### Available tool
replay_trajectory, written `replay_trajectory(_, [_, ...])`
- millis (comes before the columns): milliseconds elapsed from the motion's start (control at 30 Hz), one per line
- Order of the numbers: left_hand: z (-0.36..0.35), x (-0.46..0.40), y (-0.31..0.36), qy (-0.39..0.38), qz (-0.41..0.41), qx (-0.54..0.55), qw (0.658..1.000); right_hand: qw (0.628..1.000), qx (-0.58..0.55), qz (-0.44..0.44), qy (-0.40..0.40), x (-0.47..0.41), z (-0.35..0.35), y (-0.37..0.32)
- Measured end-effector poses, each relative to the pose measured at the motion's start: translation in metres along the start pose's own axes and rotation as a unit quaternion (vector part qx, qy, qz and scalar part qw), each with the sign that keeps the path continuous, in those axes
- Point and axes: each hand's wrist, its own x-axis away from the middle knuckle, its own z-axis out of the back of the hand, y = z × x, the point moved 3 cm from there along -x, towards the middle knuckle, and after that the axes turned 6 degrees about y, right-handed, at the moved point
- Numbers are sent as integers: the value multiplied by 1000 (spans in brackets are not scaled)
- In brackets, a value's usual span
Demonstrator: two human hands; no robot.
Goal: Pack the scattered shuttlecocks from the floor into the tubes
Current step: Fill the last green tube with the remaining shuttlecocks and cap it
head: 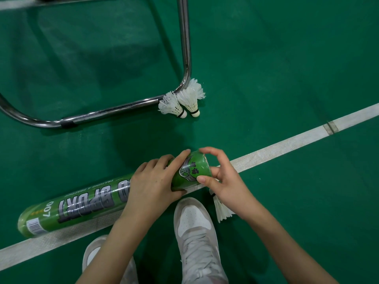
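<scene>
While your left hand [152,184] wraps the green tube [86,203] near its open end, the tube lies slanted across the white court line [287,144]. Your right hand [222,181] pinches the tube's rim with fingers curled; a shuttlecock [222,211] shows beneath its palm, though whether held you cannot tell. Two shuttlecocks [182,103] rest against the chrome frame [185,37]. Judge them featherlight and fragile: lift each by the cork, never the feathers. Thin card tube: grip gently.

- Our right hand [222,181] hides the cork of a shuttlecock [222,211] beneath it.
- The chrome chair frame [114,108] runs off the top edge.
- Our left shoe [96,255] is half covered by the forearm.
</scene>
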Motion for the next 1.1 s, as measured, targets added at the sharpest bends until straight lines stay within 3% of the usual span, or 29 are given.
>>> replay_trajectory(500, [-3,3,2,8,-8,0,1000,989,77,-46,121,59,56,53])
replay_trajectory(800, [-2,2,2,11,-9,1,1000,977,158,-112,87,88,59,87])
replay_trajectory(1100, [-2,4,-3,10,-9,7,1000,983,71,-146,80,67,44,93])
